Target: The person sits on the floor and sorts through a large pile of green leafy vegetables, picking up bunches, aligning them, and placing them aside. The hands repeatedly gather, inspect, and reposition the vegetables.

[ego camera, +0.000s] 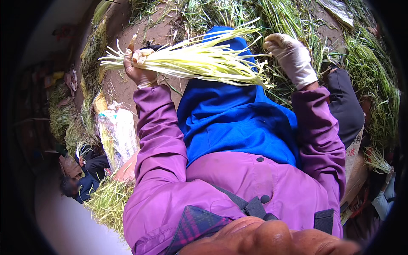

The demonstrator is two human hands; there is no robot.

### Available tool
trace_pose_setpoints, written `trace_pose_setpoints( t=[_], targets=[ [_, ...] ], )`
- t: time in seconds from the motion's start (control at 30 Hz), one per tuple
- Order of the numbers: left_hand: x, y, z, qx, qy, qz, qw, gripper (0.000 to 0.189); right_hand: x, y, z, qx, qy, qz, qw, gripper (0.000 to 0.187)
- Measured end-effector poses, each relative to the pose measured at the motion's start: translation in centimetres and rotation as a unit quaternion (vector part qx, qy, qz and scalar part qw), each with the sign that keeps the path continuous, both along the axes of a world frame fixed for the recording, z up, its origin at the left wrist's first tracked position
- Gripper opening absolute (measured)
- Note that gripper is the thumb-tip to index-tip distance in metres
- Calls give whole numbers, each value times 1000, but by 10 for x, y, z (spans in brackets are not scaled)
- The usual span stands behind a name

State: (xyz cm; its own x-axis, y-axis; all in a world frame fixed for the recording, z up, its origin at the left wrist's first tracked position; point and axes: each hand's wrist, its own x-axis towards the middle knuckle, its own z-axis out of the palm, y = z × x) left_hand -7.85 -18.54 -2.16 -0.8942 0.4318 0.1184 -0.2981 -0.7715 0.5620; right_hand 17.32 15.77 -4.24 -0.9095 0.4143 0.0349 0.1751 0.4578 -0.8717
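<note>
My left hand (pixel 140 65) grips a bundle of yellow chives (pixel 204 62) near its pale root ends, which stick out to the left. A light glove edge shows at that wrist. The long leaves spread rightwards above the blue cloth (pixel 229 121) over my lap. My right hand (pixel 288 59), in a white glove, is raised beyond the leaf tips with its fingers curled together. One thin leaf (pixel 259 55) runs from the bundle to these fingertips and appears pinched there.
Heaps of green leaves (pixel 287 19) cover the ground ahead, with more piled at right (pixel 376 83). White woven sacks (pixel 119 130) and a pile of yellowish leaves (pixel 110 200) are at left. A person (pixel 84 178) sits behind there; another person's dark-trousered leg (pixel 344 102) is close at right.
</note>
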Motion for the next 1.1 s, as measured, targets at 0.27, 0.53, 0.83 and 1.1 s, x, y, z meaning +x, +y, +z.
trace_pose_setpoints(
  t=[0.27,0.53,0.83,1.1],
  targets=[
    [-7,-6,-5,15,25,-42,999,43,-4,-36,5,14,-65,94,993,20],
    [-7,-12,-11,-14,16,-11,1000,43,4,-33,26,-205,-147,142,957,17],
    [4,2,0,-54,-9,61,997,37,2,-26,22,-215,-96,80,968,24],
    [3,1,4,-14,-12,12,1000,40,7,-11,13,125,6,-60,990,27]
  ],
)
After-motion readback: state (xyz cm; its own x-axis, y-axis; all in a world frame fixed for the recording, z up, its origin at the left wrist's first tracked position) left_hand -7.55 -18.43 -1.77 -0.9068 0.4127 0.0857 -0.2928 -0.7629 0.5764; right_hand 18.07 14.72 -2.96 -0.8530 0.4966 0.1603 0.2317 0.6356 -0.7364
